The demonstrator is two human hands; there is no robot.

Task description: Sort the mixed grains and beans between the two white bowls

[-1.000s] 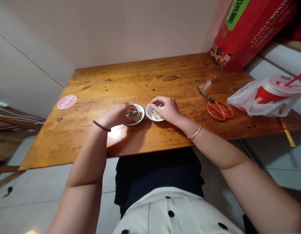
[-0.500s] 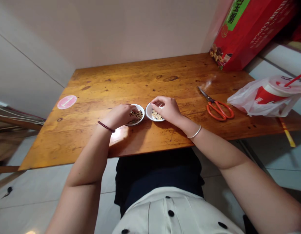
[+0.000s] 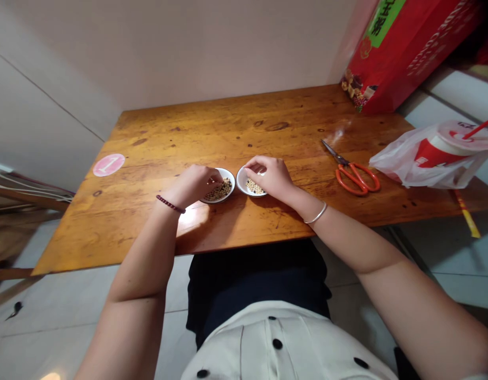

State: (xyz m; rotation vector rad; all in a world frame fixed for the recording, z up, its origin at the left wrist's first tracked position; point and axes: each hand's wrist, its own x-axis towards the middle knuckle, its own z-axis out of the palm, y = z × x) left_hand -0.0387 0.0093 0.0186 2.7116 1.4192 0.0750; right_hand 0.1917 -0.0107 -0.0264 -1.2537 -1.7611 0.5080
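Note:
Two small white bowls stand side by side on the wooden table (image 3: 212, 140). Mixed pale and dark beans lie in the left bowl (image 3: 230, 175); the right bowl (image 3: 240, 182) contains mostly pale beans with a few dark ones. Over the left bowl is my left hand (image 3: 194, 183), its fingers bent and drawn together just above the beans. My right hand (image 3: 271, 174) arches across the right bowl, thumb and forefinger tips meeting near its far left rim. Whatever either pinch holds is too small or hidden to make out.
Orange-handled scissors (image 3: 356, 178) lie to the right. Beyond them a red and white cup (image 3: 441, 150) with a straw sits in a clear plastic bag (image 3: 398, 158). A red box (image 3: 394, 68) stands at the back right. A pink round sticker (image 3: 108, 165) marks the left side.
My left hand has lifted slightly out of the left bowl, its fingers drawn closer together and more beans showing. My right hand stays in place.

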